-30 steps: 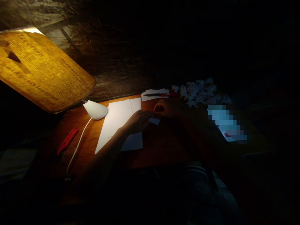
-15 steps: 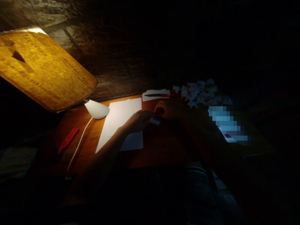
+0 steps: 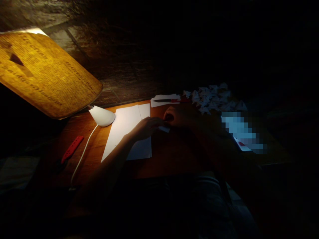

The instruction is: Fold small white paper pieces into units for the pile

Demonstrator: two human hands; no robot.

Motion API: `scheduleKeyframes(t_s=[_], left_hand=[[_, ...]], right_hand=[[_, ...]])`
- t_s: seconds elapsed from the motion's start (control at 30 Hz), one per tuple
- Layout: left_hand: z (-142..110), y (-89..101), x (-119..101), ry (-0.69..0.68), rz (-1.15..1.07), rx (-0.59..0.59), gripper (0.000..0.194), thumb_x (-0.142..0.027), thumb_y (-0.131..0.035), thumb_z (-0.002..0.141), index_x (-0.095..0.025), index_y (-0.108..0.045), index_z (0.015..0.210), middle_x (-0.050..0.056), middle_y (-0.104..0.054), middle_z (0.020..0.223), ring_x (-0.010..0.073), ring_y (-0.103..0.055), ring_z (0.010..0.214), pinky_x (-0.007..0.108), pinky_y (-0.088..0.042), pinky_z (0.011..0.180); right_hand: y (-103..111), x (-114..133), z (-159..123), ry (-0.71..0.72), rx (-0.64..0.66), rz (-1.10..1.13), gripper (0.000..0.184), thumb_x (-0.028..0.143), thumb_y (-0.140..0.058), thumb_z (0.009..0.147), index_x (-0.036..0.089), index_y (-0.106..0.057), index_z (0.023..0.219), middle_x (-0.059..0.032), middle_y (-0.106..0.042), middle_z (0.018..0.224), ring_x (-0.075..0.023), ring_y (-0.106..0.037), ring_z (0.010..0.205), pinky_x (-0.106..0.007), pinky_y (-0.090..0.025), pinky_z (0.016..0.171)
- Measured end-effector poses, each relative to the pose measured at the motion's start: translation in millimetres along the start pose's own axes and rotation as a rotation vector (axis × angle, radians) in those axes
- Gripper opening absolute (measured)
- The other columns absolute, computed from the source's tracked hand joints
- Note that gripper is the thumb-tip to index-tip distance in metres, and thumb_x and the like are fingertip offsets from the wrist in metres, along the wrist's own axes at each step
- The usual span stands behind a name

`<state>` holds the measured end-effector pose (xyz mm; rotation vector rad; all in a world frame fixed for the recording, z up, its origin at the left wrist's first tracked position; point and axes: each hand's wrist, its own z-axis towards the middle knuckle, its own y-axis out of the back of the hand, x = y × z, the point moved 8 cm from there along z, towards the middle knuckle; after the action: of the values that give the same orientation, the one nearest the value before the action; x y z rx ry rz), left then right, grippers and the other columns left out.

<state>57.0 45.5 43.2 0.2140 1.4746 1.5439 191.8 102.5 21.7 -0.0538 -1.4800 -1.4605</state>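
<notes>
- Lampshade (image 3: 50, 73) hogging the far left, glowing yellow with print all over it, stone-looking wall (image 3: 74, 39) lit up behind
- red strip thing (image 3: 72, 149) with dark spots down its length lying on the wooden table (image 3: 96, 144), no clue what it is exactly
- white cord (image 3: 83, 156) running from the white lamp base (image 3: 102, 117) down towards the near edge
- white sheets (image 3: 127, 124) right beside the base, overlapping a bit, with the left forearm crossing over them
- left hand (image 3: 147, 127) comes in over the right side of those sheets, fingers stretched forward and closed together on a small paper piece (image 3: 164, 128)
- that little paper is between the two hands, one pale corner poking out below the fingers
- just behind, near the wall, some paper slips (image 3: 159, 104) with a dark blade (image 3: 161, 100) across them, red handle (image 3: 175, 100) on its right end
- right hand (image 3: 178, 116) has thumb and finger curled in a narrow loop right at the paper, too dark to tell if it's actually pinching it
- pile of folded paper shapes (image 3: 211, 98) further right
- lit phone (image 3: 245, 147) in front of the pile, screen mostly pixelated
</notes>
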Motion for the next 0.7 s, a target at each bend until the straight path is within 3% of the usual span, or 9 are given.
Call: scheduleKeyframes(t_s=[0.7], left_hand=[[-1.6,-2.1,22.8,0.059,-0.236,-0.013,0.025,-0.015,-0.058,0.093,-0.021,-0.080,0.103,0.010,-0.081,0.120,0.0221,-0.076,0.117,0.042,-0.062,0.105]], right_hand=[[0.3,1.5,0.1,0.018,0.011,-0.009,0.011,0.023,-0.083,0.082,0.019,-0.075,0.088,-0.0087,-0.068,0.101,-0.0229,-0.064,0.096,-0.036,-0.053,0.084]])
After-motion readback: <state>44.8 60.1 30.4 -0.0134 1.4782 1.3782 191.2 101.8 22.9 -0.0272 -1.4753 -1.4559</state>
